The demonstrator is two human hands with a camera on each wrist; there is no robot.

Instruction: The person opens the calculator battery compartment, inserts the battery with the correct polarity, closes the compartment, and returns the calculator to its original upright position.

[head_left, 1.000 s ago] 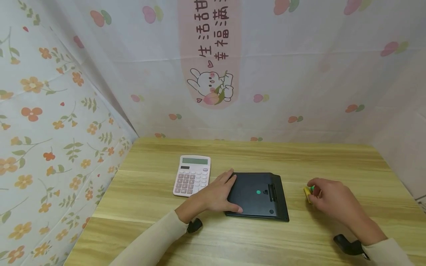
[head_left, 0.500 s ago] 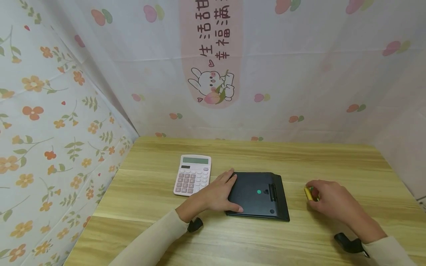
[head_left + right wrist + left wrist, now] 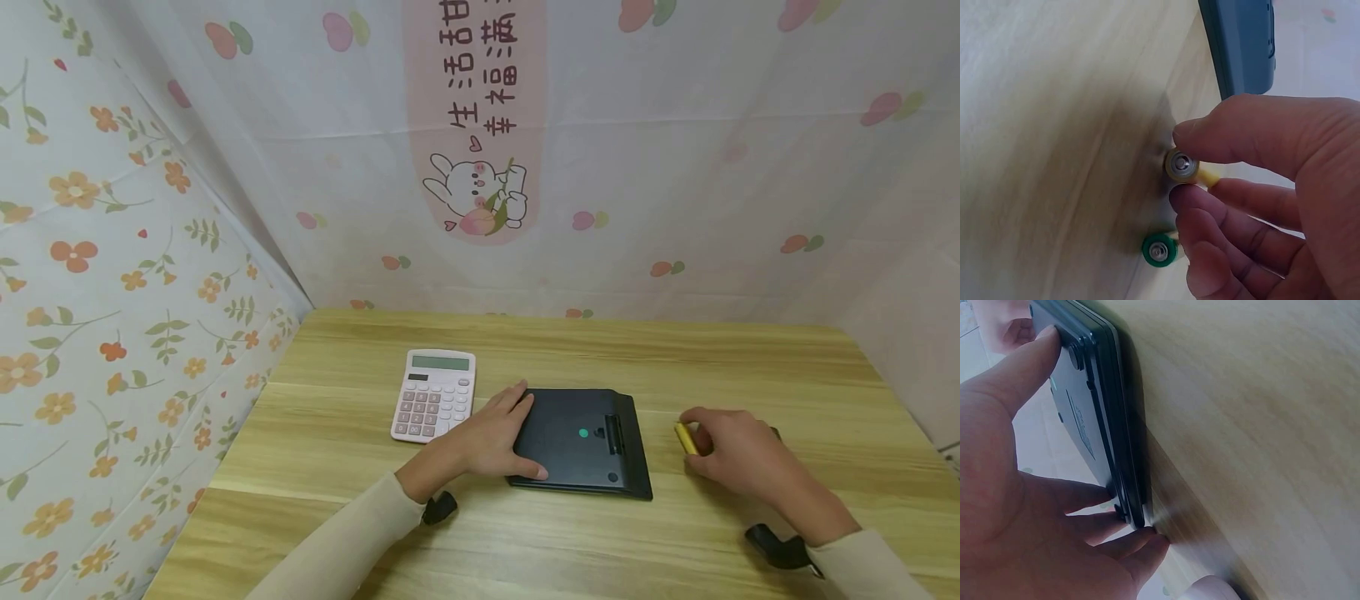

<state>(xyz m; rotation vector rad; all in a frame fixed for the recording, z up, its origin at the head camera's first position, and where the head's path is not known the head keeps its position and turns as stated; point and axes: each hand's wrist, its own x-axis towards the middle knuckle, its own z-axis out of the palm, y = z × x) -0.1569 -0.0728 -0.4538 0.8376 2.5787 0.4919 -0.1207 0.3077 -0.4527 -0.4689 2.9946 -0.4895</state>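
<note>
A black calculator-like device (image 3: pixel 562 437) lies face down on the table, its small battery compartment (image 3: pixel 614 434) uncovered. My left hand (image 3: pixel 487 437) holds its left end, thumb on the near corner and fingers at the far corner. In the left wrist view the thumb (image 3: pixel 1032 365) presses the back of the casing while the fingertips reach its edge. To the right of the device, my right hand (image 3: pixel 738 454) pinches a yellow battery (image 3: pixel 686 439) between thumb and fingers. A green-ended battery (image 3: pixel 1159 250) lies on the table beside those fingers in the right wrist view.
A pink calculator (image 3: pixel 435 396) lies face up left of the black device, partly behind my left hand. The wooden table (image 3: pixel 570 550) meets a patterned curtain (image 3: pixel 660 183) at the back and a floral cloth (image 3: pixel 135 333) on the left.
The right hand has shifted slightly left with the yellow battery; the green battery no longer shows between its fingers in the head view. The left hand and black device have stayed put.
</note>
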